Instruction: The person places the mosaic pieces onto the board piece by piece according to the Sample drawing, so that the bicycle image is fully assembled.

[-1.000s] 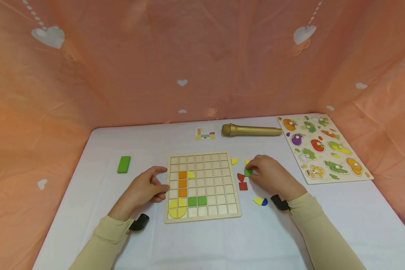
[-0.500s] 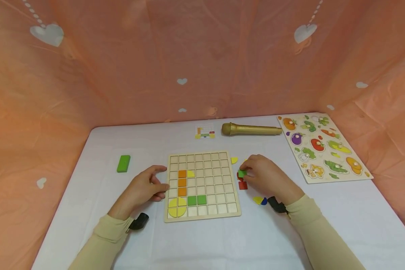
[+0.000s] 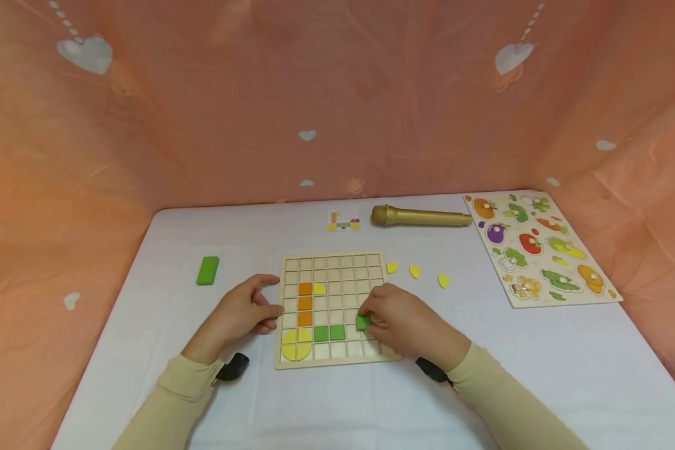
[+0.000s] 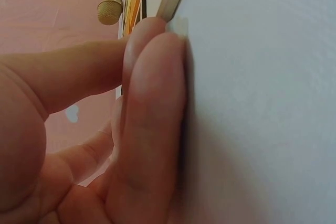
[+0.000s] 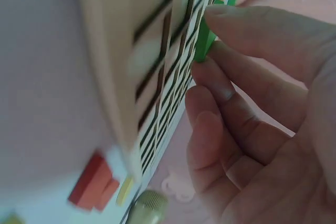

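Observation:
My right hand (image 3: pixel 413 322) pinches a green square tile (image 3: pixel 362 322) between thumb and fingertips, over the right part of a wooden grid board (image 3: pixel 334 289). In the right wrist view, the tile (image 5: pixel 203 40) is tilted near the grid. Two green squares (image 3: pixel 329 333) lie in one row of the board, apart from the held tile. Three orange squares (image 3: pixel 305 304) form a column, and yellow quarter circles (image 3: pixel 296 344) make a disc at the lower left. My left hand (image 3: pixel 239 315) rests beside the board's left edge, thumb and fingertips by the rim, holding nothing.
Three yellow quarter circles (image 3: pixel 444 281) lie right of the board. Red pieces (image 5: pixel 92 182) show in the right wrist view. Farther back are a pattern card (image 3: pixel 343 220), a gold microphone (image 3: pixel 427 217) and a vegetable puzzle (image 3: pixel 540 247). A green block (image 3: pixel 207 270) lies left.
My right hand has picked the green square tile up from the loose pieces and carried it left over the board. A third loose yellow quarter circle is now uncovered. The left hand stays put.

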Tool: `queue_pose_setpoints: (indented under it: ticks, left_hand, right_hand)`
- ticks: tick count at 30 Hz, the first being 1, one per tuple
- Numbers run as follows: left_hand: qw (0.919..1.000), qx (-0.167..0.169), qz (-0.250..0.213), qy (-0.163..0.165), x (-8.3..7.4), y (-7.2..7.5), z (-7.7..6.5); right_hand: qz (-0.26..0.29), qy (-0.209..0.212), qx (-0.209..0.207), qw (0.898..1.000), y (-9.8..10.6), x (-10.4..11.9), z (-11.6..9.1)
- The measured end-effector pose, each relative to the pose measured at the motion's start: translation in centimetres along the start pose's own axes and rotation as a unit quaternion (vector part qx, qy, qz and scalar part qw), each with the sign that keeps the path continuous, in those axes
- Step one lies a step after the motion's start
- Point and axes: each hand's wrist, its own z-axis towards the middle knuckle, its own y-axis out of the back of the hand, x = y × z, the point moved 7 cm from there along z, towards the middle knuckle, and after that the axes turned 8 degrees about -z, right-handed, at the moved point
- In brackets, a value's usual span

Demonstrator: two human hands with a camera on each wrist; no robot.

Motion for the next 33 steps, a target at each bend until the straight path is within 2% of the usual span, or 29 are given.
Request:
queue_pose_setpoints:
  ticks: [7,33]
  left_hand:
    - [1.0,0.003,0.001,0.0,0.0,-0.2,0.1]
    - [1.0,0.003,0.003,-0.005,-0.4,0.0,-0.2]
  right_hand:
    - [0.006,0.019,0.012,1.0,-0.8,1.5,0.0]
    - [-0.023,0.038,-0.007,0.999,-1.1,2.2,0.3]
